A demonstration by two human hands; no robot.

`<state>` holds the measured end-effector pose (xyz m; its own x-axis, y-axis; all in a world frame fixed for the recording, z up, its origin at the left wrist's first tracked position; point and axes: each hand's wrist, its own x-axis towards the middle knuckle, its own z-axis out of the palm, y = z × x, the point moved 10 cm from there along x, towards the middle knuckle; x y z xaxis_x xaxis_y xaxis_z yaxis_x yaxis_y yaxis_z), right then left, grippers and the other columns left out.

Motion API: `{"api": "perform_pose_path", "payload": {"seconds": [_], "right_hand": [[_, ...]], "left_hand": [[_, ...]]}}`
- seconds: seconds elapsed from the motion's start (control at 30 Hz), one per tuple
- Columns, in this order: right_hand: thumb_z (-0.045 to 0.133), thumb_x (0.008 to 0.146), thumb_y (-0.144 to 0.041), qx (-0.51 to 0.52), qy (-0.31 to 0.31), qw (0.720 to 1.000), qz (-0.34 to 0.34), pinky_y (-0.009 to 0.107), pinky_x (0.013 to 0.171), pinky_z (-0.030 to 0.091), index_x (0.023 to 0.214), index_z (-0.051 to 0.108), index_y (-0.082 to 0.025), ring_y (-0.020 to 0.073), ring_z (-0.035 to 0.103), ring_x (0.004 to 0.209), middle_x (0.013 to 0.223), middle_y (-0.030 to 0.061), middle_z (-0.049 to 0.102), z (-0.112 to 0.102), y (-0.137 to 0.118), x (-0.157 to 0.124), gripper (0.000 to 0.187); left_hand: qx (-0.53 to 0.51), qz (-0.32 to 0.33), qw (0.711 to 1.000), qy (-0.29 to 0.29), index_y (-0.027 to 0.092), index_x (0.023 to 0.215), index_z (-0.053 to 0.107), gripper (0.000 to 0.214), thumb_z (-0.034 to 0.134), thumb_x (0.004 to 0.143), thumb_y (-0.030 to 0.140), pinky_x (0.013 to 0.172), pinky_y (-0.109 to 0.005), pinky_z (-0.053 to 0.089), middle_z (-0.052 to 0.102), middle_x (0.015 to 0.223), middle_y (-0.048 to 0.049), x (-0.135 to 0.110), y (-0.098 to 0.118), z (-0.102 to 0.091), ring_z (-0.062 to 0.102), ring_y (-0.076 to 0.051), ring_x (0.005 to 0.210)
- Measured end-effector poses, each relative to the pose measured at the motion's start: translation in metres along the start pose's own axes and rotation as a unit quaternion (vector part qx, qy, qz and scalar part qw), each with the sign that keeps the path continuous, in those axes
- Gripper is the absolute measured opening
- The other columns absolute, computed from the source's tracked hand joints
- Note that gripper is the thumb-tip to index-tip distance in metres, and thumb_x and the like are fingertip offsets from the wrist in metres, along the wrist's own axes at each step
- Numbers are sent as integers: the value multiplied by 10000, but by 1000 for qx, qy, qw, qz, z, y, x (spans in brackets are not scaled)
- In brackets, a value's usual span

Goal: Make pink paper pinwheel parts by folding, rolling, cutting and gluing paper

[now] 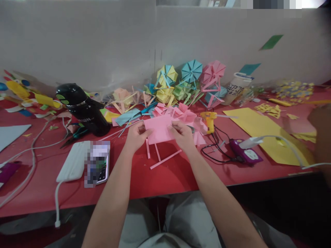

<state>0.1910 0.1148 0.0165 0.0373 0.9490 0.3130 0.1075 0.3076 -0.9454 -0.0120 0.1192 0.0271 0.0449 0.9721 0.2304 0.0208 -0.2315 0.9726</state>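
Observation:
Both of my hands hold a pink sheet of paper (158, 130) just above the red table (165, 175). My left hand (136, 136) pinches its left edge, and my right hand (181, 133) pinches its right edge. Three loose pink paper strips (165, 159) lie on the table just below the sheet. A heap of folded pink paper pieces (181, 115) sits right behind my hands. Further back stand several finished paper pinwheels (191, 71) in yellow, blue, pink and green.
A yellow glue gun (209, 120) and a purple power strip (245, 155) with cables lie to the right, beside a yellow sheet (263, 132). To the left are a white power bank (73, 161), a phone (99, 165), a black machine (82, 108) and scissors (73, 136). Another person's arm (322, 131) shows at the right edge.

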Motion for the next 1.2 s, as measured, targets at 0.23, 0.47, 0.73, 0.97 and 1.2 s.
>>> {"api": "perform_pose_path", "payload": {"seconds": [0.23, 0.47, 0.73, 0.97, 1.2], "right_hand": [[711, 774, -548, -6, 32, 999, 2, 323, 697, 526, 902, 692, -191, 180, 636, 736, 782, 35, 700, -8, 0, 0, 380], [770, 722, -560, 64, -19, 997, 29, 293, 647, 545, 1077, 655, -218, 164, 627, 770, 851, 29, 679, 4, 3, -1, 506], [792, 724, -508, 95, -11, 995, 20, 294, 652, 599, 1014, 590, -234, 159, 633, 824, 958, 33, 652, 4, 4, -1, 447], [755, 779, -489, 86, -4, 996, -2, 360, 793, 600, 1099, 593, -242, 196, 642, 955, 1075, 71, 657, 1, 7, 0, 436], [765, 756, -429, 161, -30, 986, -16, 414, 963, 552, 1138, 635, -279, 235, 624, 1151, 1245, 59, 672, 5, 5, 1, 430]], "left_hand": [[3, 3, 1000, -2, 161, 902, 762, 283, 821, 649, 273, 762, -323, 557, 763, 949, -80, -1, -1, 1, 705, -250, 888], [7, 24, 997, 68, 158, 869, 745, 297, 850, 630, 301, 776, -300, 545, 763, 904, -64, 1, 1, -13, 699, -226, 865], [-86, -28, 991, 101, 182, 969, 720, 424, 830, 684, 475, 773, -307, 573, 738, 961, -64, 1, -14, -18, 697, -232, 930], [-189, -133, 968, 101, 190, 883, 667, 445, 830, 618, 508, 670, -358, 615, 737, 896, -52, -3, -29, -10, 720, -254, 845], [-116, -83, 985, 93, 136, 889, 699, 440, 880, 519, 292, 670, -355, 618, 760, 836, -75, 0, -25, -11, 726, -247, 767]]}}
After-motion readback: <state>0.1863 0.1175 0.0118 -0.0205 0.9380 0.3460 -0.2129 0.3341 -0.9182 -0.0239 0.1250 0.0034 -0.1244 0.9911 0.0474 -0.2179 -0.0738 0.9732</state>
